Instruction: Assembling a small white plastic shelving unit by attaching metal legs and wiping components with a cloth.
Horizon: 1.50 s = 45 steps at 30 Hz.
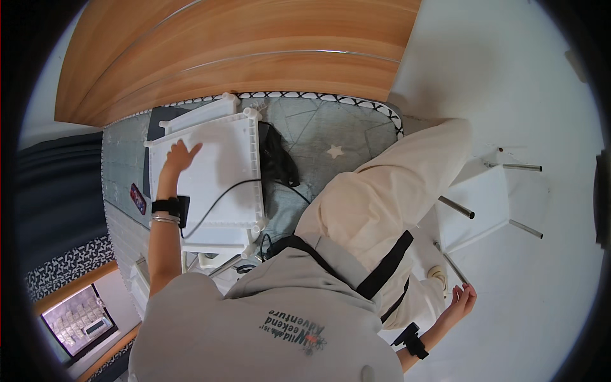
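My left hand (182, 156) lies on the broad flat face of a white plastic panel (216, 165) with a ribbed edge and corner knobs. Its fingers are spread, thumb apart. Off to the right, my right hand (463, 302) hangs with loosely curled fingers, close to the end of a metal leg (453, 265). I cannot tell whether they touch. That leg belongs to a white stool (474, 207) turned over on the floor, its several legs sticking out. Another white plastic piece (198, 116) lies behind the panel.
Grey-green patterned bedding (318, 130) spreads under the panel, with a wooden headboard (254, 54) behind. A black bag (277, 156) lies beside the panel, a phone (138, 198) to its left. A black cable (219, 194) runs from my left wrist across the panel.
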Each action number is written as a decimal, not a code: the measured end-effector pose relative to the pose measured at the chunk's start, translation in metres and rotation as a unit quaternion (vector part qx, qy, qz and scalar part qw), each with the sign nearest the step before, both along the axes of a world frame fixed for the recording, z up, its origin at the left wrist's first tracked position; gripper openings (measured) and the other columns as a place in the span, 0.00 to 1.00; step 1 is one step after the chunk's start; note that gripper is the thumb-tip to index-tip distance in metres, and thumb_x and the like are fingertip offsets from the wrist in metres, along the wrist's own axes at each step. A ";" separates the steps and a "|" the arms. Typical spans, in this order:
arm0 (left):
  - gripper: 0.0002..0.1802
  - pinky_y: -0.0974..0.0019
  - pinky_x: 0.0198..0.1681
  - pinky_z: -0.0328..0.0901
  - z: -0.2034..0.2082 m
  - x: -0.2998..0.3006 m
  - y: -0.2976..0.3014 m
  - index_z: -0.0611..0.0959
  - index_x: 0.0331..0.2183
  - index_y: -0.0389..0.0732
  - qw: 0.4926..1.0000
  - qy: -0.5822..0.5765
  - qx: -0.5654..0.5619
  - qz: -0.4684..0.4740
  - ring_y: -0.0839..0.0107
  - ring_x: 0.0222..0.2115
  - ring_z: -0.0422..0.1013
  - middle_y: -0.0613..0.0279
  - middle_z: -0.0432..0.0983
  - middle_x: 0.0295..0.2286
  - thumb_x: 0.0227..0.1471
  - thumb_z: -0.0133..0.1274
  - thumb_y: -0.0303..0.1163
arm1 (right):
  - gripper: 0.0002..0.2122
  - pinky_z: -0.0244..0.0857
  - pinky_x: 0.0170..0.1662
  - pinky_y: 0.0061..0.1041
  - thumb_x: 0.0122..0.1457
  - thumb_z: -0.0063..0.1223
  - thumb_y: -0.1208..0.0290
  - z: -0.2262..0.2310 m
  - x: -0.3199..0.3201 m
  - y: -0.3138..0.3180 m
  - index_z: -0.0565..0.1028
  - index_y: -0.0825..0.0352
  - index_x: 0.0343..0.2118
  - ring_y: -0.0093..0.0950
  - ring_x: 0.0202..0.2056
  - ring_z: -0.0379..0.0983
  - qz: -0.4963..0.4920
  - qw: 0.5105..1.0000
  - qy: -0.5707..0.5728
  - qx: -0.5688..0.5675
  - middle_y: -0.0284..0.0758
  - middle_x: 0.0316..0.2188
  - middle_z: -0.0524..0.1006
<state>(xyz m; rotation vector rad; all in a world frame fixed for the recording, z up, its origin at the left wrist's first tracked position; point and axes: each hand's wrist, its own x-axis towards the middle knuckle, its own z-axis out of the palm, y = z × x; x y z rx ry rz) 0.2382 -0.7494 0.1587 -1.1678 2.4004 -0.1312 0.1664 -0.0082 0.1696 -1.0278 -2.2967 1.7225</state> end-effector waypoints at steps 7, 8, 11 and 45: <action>0.47 0.48 0.49 0.51 -0.073 0.033 0.010 0.57 0.50 0.32 0.991 0.133 0.012 0.005 0.40 0.48 0.52 0.35 0.52 0.48 0.41 0.40 0.64 | 0.06 0.64 0.35 0.18 0.56 0.43 0.70 0.004 0.012 0.009 0.68 0.65 0.34 0.18 0.28 0.67 0.012 1.000 0.017 0.023 0.32 0.33 0.69; 0.47 0.47 0.50 0.49 -0.076 0.020 0.020 0.56 0.51 0.34 0.987 0.156 0.029 -0.002 0.41 0.50 0.49 0.36 0.49 0.50 0.41 0.43 0.63 | 0.06 0.64 0.34 0.17 0.56 0.43 0.70 0.002 0.018 0.013 0.68 0.65 0.33 0.18 0.27 0.67 0.006 0.999 0.023 0.027 0.32 0.33 0.69; 0.50 0.39 0.51 0.41 -0.074 -0.039 0.086 0.49 0.54 0.38 0.973 0.210 0.097 -0.025 0.44 0.55 0.38 0.41 0.40 0.54 0.39 0.49 0.58 | 0.06 0.64 0.34 0.17 0.56 0.43 0.70 0.000 0.027 0.014 0.68 0.65 0.33 0.18 0.27 0.67 -0.019 0.999 0.012 0.022 0.31 0.32 0.69; 0.23 0.62 0.47 0.57 0.034 -0.123 0.176 0.67 0.45 0.37 0.800 0.422 0.387 -0.177 0.54 0.43 0.63 0.49 0.65 0.42 0.44 0.50 0.29 | 0.06 0.61 0.30 0.17 0.56 0.42 0.72 -0.008 -0.058 -0.045 0.68 0.69 0.32 0.19 0.24 0.66 0.174 0.978 0.103 -0.056 0.33 0.27 0.71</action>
